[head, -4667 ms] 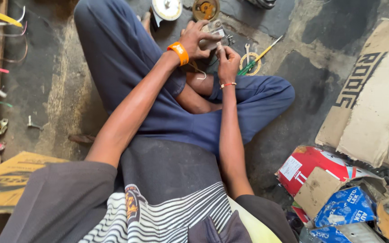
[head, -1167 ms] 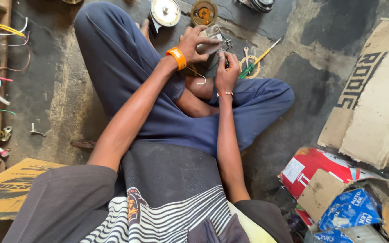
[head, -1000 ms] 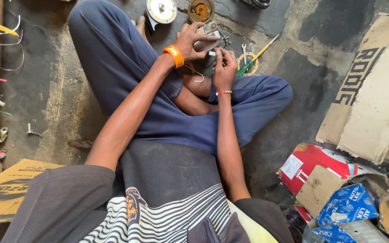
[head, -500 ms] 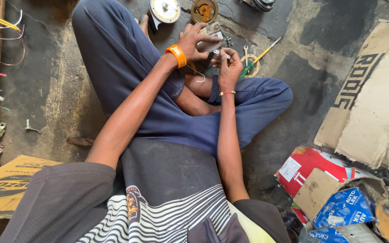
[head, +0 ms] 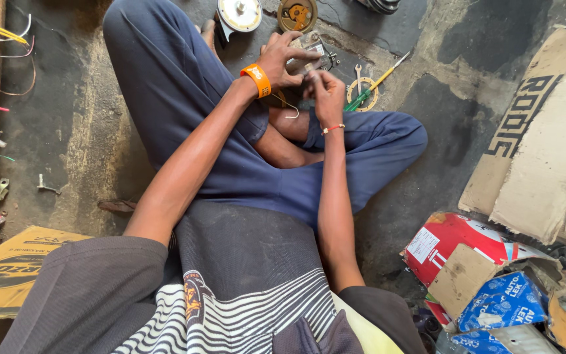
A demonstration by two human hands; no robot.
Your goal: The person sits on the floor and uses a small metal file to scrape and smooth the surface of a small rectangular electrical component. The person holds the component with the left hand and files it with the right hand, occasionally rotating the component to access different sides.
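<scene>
Compared with the earlier frames, the view has shifted only slightly: the two hands remain together at the far centre, and the small grey metal part has stayed between them; the white round disc (head: 238,13) and the brass-coloured round part (head: 296,13) on the floor hold the same places relative to the legs. The left hand (head: 282,60), wearing an orange wristband (head: 257,78), is clenched around the small grey metal part (head: 310,54), which sits above the crossed ankles, just near of the two round parts. The right hand (head: 325,92), with a thin red bracelet at the wrist, pinches at the near edge of that part with its fingertips; what it pinches is too small to tell. A thin bent wire (head: 287,108) hangs below the left wrist. To the right of the hands a green-and-yellow screwdriver (head: 378,82) lies across a ring on the floor, beside a small spanner (head: 359,75).

Risks, as a judgement: the part is held in mid-air with no support, so a slip of the pinching fingertips could drop a small piece onto the dark, cluttered floor (head: 67,151), where it would be hard to find. The loose wire could snag the wristband or fingers.
</scene>
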